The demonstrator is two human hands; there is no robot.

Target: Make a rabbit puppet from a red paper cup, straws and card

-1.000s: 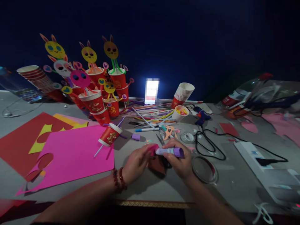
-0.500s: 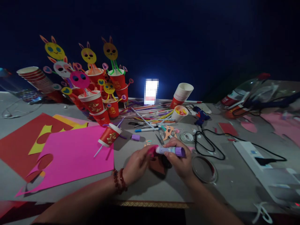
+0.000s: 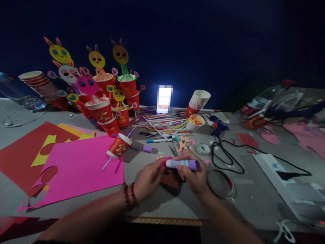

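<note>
My right hand (image 3: 194,174) is closed around a purple and white glue stick (image 3: 181,164), held nearly level with its tip pointing left. That tip meets a small bright pink paper piece (image 3: 165,161) pinched in my left hand (image 3: 149,178); fingers cover most of the piece. Below the hands lies a dark reddish-brown paper (image 3: 170,180). A loose purple cap (image 3: 147,148) rests beyond my left hand. Scissors (image 3: 173,150), partly hidden, lie beyond the glue stick, beside an orange cut-out paper scrap (image 3: 184,144).
Left are a pink sheet (image 3: 86,169) and a tipped red paper cup (image 3: 119,146). Cups with rabbit figures (image 3: 101,108) stand behind. Straws and pens (image 3: 159,123) lie at the back. Right are a tape roll (image 3: 221,183), a glue gun (image 3: 218,124), its black cord and a power strip (image 3: 273,179).
The glue stick has shifted slightly left, so its tip sits further over the pink piece. My right hand moved with it; my left hand stays nearly in place.
</note>
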